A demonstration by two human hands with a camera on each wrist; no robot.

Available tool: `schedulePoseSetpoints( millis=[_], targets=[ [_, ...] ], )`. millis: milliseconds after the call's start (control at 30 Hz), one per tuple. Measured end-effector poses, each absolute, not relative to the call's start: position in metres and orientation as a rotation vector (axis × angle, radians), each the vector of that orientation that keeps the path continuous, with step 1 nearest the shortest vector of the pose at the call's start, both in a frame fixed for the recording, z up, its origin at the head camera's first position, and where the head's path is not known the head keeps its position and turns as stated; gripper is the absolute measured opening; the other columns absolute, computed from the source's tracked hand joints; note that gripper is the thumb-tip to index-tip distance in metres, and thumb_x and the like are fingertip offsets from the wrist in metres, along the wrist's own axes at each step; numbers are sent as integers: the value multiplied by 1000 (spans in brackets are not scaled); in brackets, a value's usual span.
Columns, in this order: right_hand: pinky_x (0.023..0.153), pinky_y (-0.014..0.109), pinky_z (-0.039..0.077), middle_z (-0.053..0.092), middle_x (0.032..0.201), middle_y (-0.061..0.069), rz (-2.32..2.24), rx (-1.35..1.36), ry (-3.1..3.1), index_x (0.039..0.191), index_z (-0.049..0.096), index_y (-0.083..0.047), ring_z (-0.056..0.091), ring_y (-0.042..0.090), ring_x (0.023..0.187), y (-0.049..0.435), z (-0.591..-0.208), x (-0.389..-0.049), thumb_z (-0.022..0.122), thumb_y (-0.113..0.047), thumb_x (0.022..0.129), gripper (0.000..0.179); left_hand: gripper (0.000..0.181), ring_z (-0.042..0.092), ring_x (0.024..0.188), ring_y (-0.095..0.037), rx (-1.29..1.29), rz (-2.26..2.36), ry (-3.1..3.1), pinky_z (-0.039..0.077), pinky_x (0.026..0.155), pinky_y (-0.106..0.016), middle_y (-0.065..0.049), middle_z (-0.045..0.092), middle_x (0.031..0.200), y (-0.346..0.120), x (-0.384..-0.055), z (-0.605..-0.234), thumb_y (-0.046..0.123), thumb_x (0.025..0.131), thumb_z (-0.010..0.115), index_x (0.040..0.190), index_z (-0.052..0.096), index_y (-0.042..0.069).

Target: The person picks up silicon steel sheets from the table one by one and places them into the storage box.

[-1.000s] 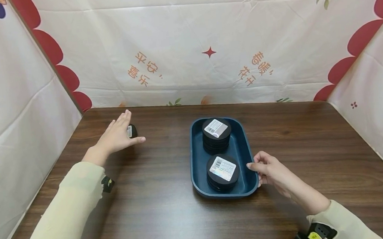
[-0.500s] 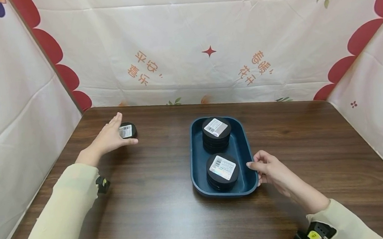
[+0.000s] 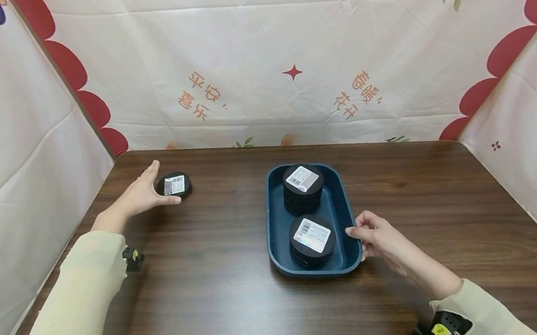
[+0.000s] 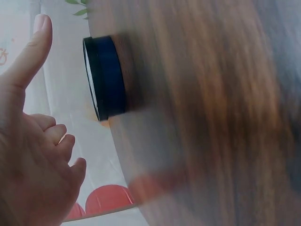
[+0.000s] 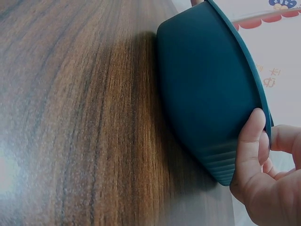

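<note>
A flat round black container (image 3: 174, 185) with a white barcode label on top lies at the table's far left. My left hand (image 3: 135, 199) is beside it, thumb and fingers spread; the left wrist view shows a gap between this hand (image 4: 37, 160) and the container (image 4: 104, 77). Over on the right, a dark blue rectangular tray (image 3: 280, 261) carries two stacks of similar labelled containers: a rear stack (image 3: 303, 188) and a front stack (image 3: 312, 242). My right hand (image 3: 380, 240) pinches the tray's right rim near its front corner, as the right wrist view of the tray (image 5: 207, 80) also shows.
The brown wooden table (image 3: 213, 308) reaches back to a white printed cloth (image 3: 249, 48) with red scalloped trim. More cloth hangs along the left and right sides. Each sleeve cuff bears a small black device.
My left hand has drawn back to the left from the lone container, which now shows almost whole. The right hand and the tray have stayed in place.
</note>
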State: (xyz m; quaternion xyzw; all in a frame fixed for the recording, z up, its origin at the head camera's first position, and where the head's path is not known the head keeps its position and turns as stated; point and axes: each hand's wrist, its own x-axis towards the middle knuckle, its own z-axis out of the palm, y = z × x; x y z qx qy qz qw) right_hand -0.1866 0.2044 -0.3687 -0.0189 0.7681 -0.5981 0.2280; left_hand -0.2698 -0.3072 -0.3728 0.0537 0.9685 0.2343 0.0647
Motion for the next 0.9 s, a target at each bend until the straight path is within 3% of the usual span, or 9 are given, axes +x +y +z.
schedulePoseSetpoints(
  millis=[500,900],
  targets=[
    [53,28,50,46,69,4,-1648,-49,2111,90,39,-5,48,13,56,204,-369,-186,55,-14,92,19,114,19,135,-45,83,685,2880,19,106,-59,-25,12,151,-313,-272,-376,52,74,72,148,3,1],
    [53,28,50,47,70,4,-1646,-53,2114,90,40,-5,49,13,57,204,-368,-187,56,-15,92,19,115,17,133,-51,22,693,2821,19,103,-64,-31,14,148,-317,-274,-382,58,73,70,148,5,-1]
  ],
)
